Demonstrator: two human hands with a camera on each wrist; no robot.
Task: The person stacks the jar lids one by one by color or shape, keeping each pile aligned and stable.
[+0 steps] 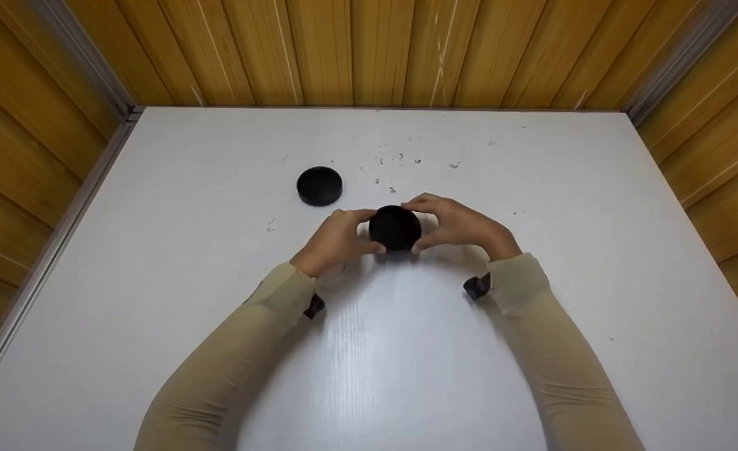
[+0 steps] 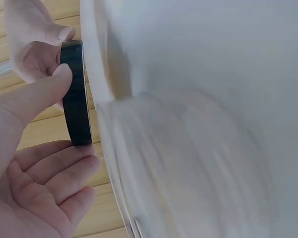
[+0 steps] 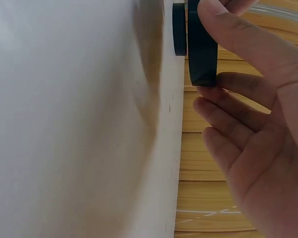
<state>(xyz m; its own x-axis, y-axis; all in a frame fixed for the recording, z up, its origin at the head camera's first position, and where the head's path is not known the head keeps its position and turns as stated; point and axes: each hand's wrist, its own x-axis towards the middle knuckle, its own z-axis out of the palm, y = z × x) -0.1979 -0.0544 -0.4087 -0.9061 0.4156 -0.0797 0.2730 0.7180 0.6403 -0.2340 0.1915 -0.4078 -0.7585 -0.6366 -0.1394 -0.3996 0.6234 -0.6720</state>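
Observation:
Above the white table (image 1: 369, 376), both hands hold a shallow, round black lid-like piece (image 1: 394, 228) between them. My left hand (image 1: 337, 241) pinches its left side, thumb on the near edge and fingers on the far edge. On the opposite side my right hand (image 1: 460, 227) grips the rim the same way. The left wrist view shows the black piece (image 2: 76, 94) edge-on, its smooth side wall between thumb and fingers. A second round black lid (image 1: 319, 186), with a raised rim, lies on the table beyond the left hand.
Small dark specks and scuff marks (image 1: 400, 156) dot the table beyond the hands. Wood-grain panels (image 1: 375, 56) stand along the back and both sides, with a metal frame edge (image 1: 62, 225) at left. Small black devices (image 1: 477, 287) sit at both wrists.

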